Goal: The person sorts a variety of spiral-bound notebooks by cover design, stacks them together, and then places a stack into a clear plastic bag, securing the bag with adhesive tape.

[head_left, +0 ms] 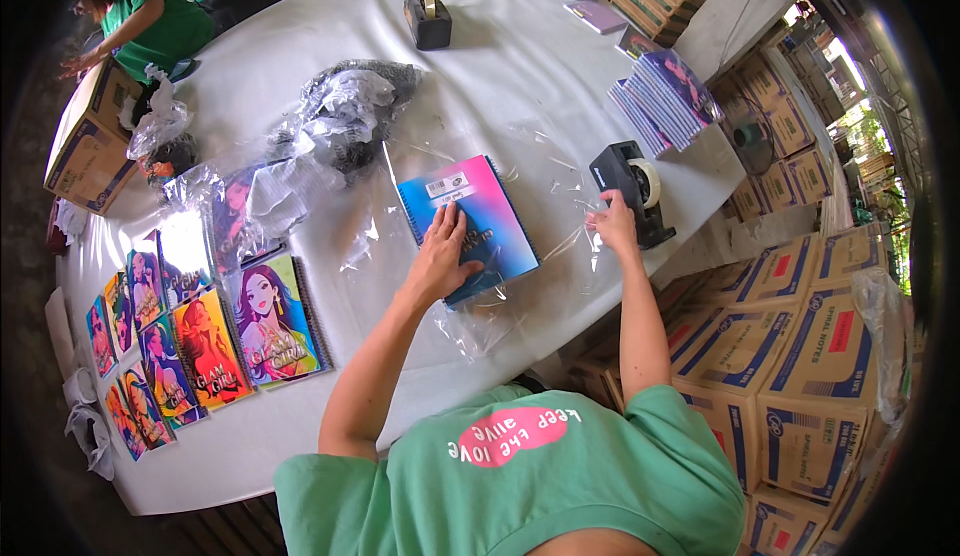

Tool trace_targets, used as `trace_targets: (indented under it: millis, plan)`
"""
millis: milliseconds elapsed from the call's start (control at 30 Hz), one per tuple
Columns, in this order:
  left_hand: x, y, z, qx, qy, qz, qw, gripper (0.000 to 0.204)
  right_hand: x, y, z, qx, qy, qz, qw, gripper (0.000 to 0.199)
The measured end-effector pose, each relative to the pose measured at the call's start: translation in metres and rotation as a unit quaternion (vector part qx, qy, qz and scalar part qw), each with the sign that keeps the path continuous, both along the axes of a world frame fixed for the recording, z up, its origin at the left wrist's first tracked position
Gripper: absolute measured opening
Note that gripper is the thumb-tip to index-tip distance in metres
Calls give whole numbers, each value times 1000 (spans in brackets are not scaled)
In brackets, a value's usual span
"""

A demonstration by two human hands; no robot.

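A spiral notebook (505,226) with a blue and pink cover and a white barcode label lies on a sheet of clear plastic film (570,256). My left hand (442,256) rests flat on its cover, fingers stretched and thumb apart, holding it down. Off the notebook's right side, my right hand (614,222) has its fingers bent together at the film's right edge, seemingly pinching it. That hand is close against a black tape dispenser (655,226) with a roll of tape in it. The film's exact outline is hard to see.
Crumpled plastic (345,106) lies beyond the notebook. Illustrated notebooks (280,321) spread at left, with a stack of notebooks (665,101) at far right. A second tape dispenser (428,21) stands farther back. Cartons (810,356) are piled right; a person (160,21) works beside a box (95,146).
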State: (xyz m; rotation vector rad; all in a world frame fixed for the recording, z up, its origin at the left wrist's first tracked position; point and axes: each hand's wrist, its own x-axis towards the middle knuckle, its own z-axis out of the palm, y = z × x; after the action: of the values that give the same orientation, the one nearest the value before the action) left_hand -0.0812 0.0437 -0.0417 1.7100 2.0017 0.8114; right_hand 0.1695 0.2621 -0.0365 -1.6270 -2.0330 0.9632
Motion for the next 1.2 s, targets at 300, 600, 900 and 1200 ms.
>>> trace_targets:
  millis: [300,600,900,1200]
  plan:
    - [1,3,15,-18,-29,-9,999,90,-12,-27,28,325,-102,106,934,21]
    - [16,22,45,-127,9,-47,991,86,-95,-120,45,-89,104,309,941,19]
    - [13,23,47,-1,-28,36,999,81,21,11,-10,-57,101,21,993,51]
    - [16,11,41,-39,-3,51,998,82,-159,-29,57,-84,53,687,720,67]
